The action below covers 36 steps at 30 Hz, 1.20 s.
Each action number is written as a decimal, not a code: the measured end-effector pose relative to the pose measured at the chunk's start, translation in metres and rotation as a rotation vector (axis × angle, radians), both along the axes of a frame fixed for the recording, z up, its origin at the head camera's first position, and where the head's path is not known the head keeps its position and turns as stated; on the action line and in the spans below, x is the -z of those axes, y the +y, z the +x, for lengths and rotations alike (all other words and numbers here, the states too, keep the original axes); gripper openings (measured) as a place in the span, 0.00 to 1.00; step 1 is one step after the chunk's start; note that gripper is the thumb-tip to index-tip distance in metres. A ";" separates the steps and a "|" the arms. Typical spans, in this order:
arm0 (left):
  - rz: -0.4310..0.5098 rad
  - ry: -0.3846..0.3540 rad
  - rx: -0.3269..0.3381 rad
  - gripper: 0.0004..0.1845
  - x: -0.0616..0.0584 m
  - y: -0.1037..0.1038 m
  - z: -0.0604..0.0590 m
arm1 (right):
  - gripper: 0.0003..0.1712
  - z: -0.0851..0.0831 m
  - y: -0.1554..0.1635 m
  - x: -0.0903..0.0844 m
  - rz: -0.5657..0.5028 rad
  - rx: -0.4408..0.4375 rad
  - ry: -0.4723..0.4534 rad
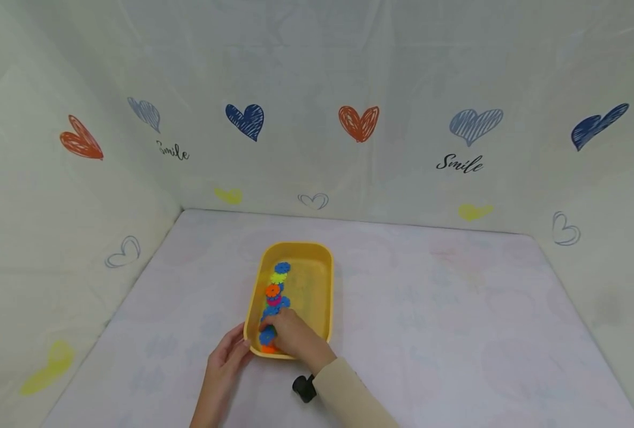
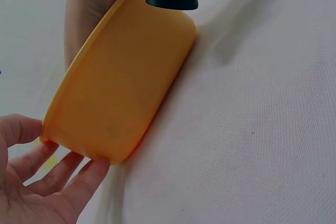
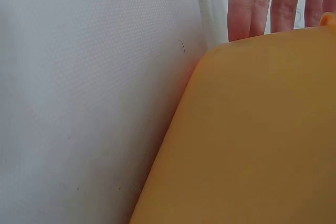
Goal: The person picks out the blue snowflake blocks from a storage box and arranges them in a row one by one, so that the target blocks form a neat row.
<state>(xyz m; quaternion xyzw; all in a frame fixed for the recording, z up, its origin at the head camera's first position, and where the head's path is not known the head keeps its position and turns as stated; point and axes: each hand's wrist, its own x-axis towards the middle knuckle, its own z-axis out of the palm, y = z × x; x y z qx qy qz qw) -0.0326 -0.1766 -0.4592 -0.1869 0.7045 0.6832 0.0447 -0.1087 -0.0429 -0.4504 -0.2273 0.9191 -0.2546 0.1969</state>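
Observation:
A yellow tray (image 1: 317, 321) stands on the table, holding several small flower-shaped plastic pieces (image 1: 272, 290) in blue, orange, yellow and pink along its left side. My left hand (image 1: 228, 353) grips the near left corner; in the left wrist view its thumb (image 2: 23, 129) is at the rim and the fingers lie against the outer wall. Reaching inside the tray, my right hand (image 1: 290, 334) has bent fingers among the pieces beside a blue flower piece (image 1: 267, 337). Whether it pinches one is hidden. In the right wrist view the tray's outer wall (image 3: 262, 129) fills the right side.
A black device (image 1: 304, 389) shows at the right wrist, by the beige sleeve (image 1: 351, 395). The white tabletop (image 1: 429, 327) spreads to both sides of the tray. Behind it rises a white wall sheet (image 1: 402, 184) printed with hearts.

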 end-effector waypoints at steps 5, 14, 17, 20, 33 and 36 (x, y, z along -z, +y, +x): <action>-0.010 -0.011 -0.005 0.26 0.000 0.000 0.000 | 0.15 0.000 0.000 0.000 0.031 -0.023 0.031; 0.019 0.027 0.011 0.26 -0.003 0.000 0.001 | 0.14 -0.002 0.002 -0.002 -0.020 -0.043 0.039; 0.026 0.035 0.017 0.26 -0.004 -0.001 0.001 | 0.13 -0.004 0.004 -0.002 -0.050 -0.052 0.054; 0.017 0.023 0.013 0.25 -0.004 -0.001 0.000 | 0.13 -0.005 0.007 -0.003 -0.090 -0.032 0.034; -0.006 -0.013 0.000 0.26 -0.002 0.000 -0.001 | 0.08 -0.008 0.032 -0.022 -0.432 0.097 -0.066; -0.017 -0.026 -0.008 0.25 -0.002 0.002 -0.003 | 0.09 -0.008 0.043 -0.026 -0.516 0.130 -0.100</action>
